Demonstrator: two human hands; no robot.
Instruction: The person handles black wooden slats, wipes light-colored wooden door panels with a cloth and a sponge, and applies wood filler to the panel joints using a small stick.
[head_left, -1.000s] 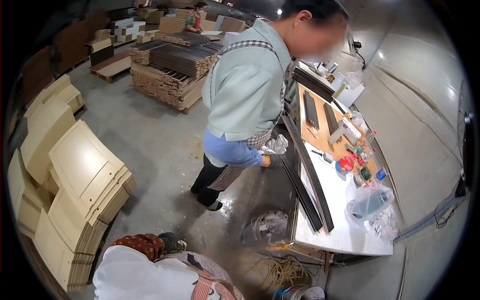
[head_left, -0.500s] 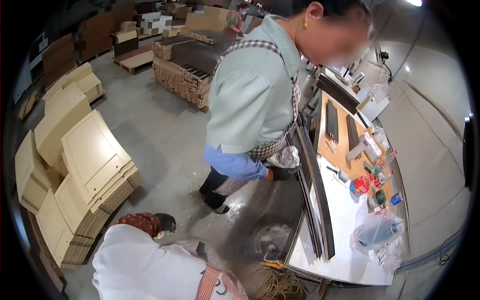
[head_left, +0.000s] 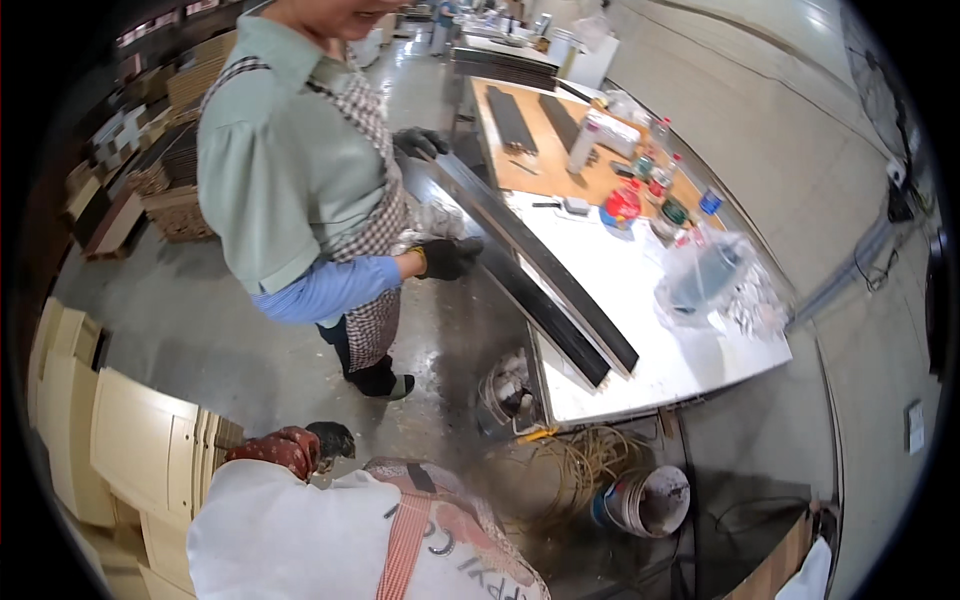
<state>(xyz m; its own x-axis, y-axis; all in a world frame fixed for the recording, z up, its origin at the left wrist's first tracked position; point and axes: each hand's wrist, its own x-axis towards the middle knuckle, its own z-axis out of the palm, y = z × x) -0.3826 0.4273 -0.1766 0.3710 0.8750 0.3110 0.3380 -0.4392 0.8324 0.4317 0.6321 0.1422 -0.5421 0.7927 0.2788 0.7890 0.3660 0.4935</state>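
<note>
My left hand [head_left: 330,446], in a dark glove below a red patterned sleeve [head_left: 275,452], hangs low beside my white apron [head_left: 300,530]. It is small and dark here, so its fingers cannot be made out; no object shows in it. My right hand is out of view. Ahead, a co-worker in a checked apron [head_left: 352,235] has dark-gloved hands, the nearer glove [head_left: 450,258] beside long dark strips [head_left: 545,312]. The strips lie slanting over the near end of the white worktable [head_left: 650,375].
Bottles [head_left: 660,178], a plastic bag [head_left: 705,275] and more dark strips [head_left: 511,120] are on the worktable. Beneath its near end are a bucket [head_left: 650,500], a coiled hose [head_left: 575,465] and another bin [head_left: 505,395]. Cream panels [head_left: 145,435] stand stacked at left.
My view has swung to the right, bringing the bucket into sight. The co-worker's gloved hands and the dark strips show more fully. My left hand stays low at my side.
</note>
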